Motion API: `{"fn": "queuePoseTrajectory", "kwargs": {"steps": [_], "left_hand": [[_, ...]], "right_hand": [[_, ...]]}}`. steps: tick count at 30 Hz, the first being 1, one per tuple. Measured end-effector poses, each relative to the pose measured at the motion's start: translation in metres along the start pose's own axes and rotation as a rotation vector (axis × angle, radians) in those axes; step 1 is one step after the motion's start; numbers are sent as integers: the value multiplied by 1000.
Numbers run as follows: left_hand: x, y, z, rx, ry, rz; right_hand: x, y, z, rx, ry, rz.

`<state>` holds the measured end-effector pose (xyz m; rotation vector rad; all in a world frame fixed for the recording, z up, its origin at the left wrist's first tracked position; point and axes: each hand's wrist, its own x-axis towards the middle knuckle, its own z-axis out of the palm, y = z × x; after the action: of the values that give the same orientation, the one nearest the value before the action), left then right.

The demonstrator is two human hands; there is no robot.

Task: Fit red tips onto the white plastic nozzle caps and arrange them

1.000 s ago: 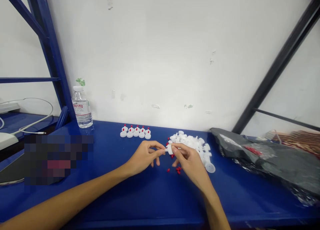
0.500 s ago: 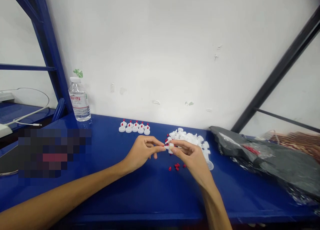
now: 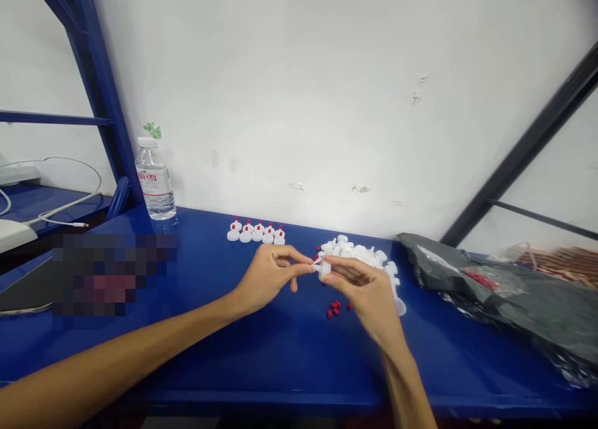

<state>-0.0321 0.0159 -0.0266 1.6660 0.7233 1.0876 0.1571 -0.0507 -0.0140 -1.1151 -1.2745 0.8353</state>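
Between finger and thumb, my right hand [image 3: 367, 286] grips a white nozzle cap [image 3: 324, 268] by its round base, with the spout pointing left. My left hand [image 3: 273, 273] is pinched at the spout's tip, where a sliver of red shows; most of that small red tip cap is hidden by the fingers. Behind my right hand lies a heap of white nozzle caps [image 3: 359, 253]. Several loose red tip caps [image 3: 335, 306] are scattered on the blue table below the hands. Farther back, white nozzle caps with red tips [image 3: 256, 233] stand upright in two rows.
A water bottle [image 3: 156, 183] stands at the back left by the wall. Dark plastic bags [image 3: 467, 286] lie along the right side of the blue table [image 3: 280, 367]. White cables [image 3: 65, 214] and a blue metal post [image 3: 100, 86] are at the left.
The view has shifted a little, so the scene sits slightly farther right. Both hands stay together at the nozzle cap, and its base now looks turned a little more toward me.
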Motion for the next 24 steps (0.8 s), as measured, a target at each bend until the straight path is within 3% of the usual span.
{"fn": "queuePoseTrajectory", "kwargs": {"steps": [4, 7, 9, 13, 15, 18, 24], "left_hand": [[4, 11, -2, 35, -23, 3], [13, 19, -14, 185, -44, -12], [23, 24, -31, 416, -58, -2], [41, 32, -77, 1095, -113, 55], [46, 36, -97, 1314, -145, -41], [48, 38, -117, 1426, -230, -205], [50, 22, -131, 1545, -205, -304]], "right_hand": [[2, 3, -1, -43, -50, -38], [4, 6, -3, -192, -26, -95], [5, 8, -5, -264, 26, -115], [6, 8, -8, -281, 88, -101], [6, 7, -7, -290, 93, -108], [5, 6, -6, -315, 91, -118], [6, 10, -8, -337, 114, -147]]}}
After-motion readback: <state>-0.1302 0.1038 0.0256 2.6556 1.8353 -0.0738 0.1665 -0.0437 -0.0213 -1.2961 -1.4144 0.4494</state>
